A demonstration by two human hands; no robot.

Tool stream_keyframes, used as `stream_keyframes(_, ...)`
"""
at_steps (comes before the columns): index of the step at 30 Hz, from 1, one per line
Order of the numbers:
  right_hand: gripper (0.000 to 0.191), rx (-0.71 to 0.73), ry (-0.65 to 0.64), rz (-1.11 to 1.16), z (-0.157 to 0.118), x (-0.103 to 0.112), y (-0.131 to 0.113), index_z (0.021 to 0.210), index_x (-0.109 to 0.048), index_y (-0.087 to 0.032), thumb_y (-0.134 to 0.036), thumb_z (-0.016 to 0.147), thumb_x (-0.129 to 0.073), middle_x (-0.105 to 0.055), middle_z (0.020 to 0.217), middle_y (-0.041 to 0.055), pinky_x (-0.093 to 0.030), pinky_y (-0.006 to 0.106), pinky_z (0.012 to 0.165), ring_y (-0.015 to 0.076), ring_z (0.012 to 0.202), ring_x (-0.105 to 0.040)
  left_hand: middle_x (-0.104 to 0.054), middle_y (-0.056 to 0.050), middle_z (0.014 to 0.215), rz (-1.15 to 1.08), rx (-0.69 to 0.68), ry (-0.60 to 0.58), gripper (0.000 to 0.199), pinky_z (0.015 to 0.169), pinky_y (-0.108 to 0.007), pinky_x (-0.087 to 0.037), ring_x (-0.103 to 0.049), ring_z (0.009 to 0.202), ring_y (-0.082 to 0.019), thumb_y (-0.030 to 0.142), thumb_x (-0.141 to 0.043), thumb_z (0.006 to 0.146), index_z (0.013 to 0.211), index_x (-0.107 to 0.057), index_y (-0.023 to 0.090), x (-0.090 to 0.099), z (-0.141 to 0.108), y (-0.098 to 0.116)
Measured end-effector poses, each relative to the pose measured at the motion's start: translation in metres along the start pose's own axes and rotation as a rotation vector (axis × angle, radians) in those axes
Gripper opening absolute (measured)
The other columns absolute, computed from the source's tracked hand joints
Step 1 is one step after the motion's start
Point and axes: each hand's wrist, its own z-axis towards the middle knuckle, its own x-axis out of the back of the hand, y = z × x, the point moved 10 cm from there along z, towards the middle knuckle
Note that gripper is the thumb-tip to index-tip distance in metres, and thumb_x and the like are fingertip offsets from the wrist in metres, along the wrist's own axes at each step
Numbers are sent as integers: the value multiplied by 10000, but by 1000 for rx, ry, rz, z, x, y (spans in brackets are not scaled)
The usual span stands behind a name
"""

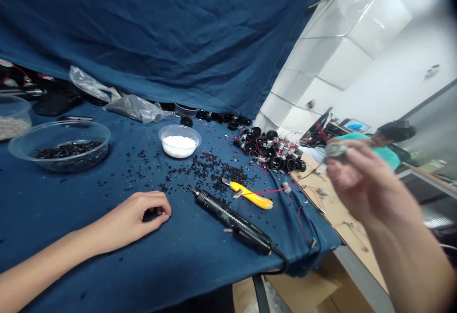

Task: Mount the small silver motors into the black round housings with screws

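Note:
My left hand (148,213) rests on the blue cloth, fingers curled and thumb meeting the forefinger, with nothing visible in it. Held up at the right, blurred by motion, my right hand (367,184) grips a small grey motor (335,150) between thumb and fingers. A red wire (271,190) runs from near that hand down to the cloth, over a yellow utility knife (255,199). Between my hands lies a black electric screwdriver (232,220), its bit toward the scattered small black parts (203,167).
A tub of black pieces (59,160) and a bowl of white bits (179,148) stand behind my left hand. Wheeled assemblies with red wires (269,148) are heaped at the back right. Wired motors lie on a tan surface (342,208); a person in green (389,156) is beyond.

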Motion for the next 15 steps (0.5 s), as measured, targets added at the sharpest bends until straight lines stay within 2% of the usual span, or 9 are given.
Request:
stream_keyframes(3, 346, -251, -108, 33, -25, -22, 54, 890, -694, -223, -352, 628, -879, -692, 833, 12, -547, 209, 663, 109, 702, -659, -632, -13, 947, 78, -54, -19, 211, 796, -252, -412, -591, 875, -157, 277, -455, 963, 906, -649, 217, -1, -1, 0)
stream_keyframes(5, 352, -405, -267, -77, -56, -44, 96, 902, -679, -207, -383, 657, -860, -688, 844, 16, -554, 229, 669, 126, 711, -660, -622, -17, 1000, 117, -80, -35, 231, 831, -249, -412, -593, 927, -159, 286, -442, 979, 962, -667, 236, -2, -3, -1)
stream_keyframes(8, 381, -522, -422, -172, -96, -63, 143, 907, -646, -172, -419, 680, -829, -674, 845, 27, -546, 263, 698, 146, 728, -655, -611, -20, 1019, 151, -81, -50, 240, 838, -243, -417, -601, 935, -158, 302, -449, 987, 998, -683, 247, -1, -4, -6)
stream_keyframes(11, 377, -489, -525, -252, -109, -68, 156, 967, -641, -166, -419, 725, -781, -642, 833, 15, -502, 252, 674, 134, 715, -612, -617, -21, 1020, 162, -76, -51, 235, 834, -248, -419, -608, 929, -162, 312, -460, 987, 1000, -685, 246, 4, -4, -9)
stream_keyframes(15, 292, -293, -777, -582, -112, -76, 138, 1081, -643, -201, -362, 838, -672, -649, 961, 41, -479, 295, 750, 171, 828, -597, -642, -12, 987, 129, -60, -58, 239, 800, -247, -426, -621, 890, -163, 346, -467, 985, 953, -682, 247, 7, -3, -11)
